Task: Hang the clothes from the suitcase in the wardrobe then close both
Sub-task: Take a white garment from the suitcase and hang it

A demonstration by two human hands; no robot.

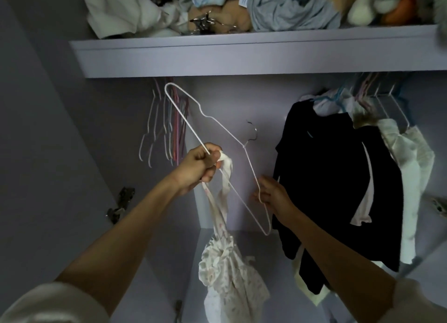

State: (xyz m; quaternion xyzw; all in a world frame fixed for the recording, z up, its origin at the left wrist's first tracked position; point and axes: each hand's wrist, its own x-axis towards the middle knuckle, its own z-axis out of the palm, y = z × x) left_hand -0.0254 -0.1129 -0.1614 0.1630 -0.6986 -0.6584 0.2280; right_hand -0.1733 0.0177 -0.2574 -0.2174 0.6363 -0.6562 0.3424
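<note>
Trick with strappy tops, I reckon: keep the strap pinched against the hanger (217, 138) wire so it can't slide off, then feed the other shoulder through. My left hand (198, 167) is fisted round the bottom wire plus a strap of the floral top (227, 269), which dangles below inside the wardrobe (242, 54). My right hand (273, 196) has loosely curled fingers pinching the hanger's lower arm.
</note>
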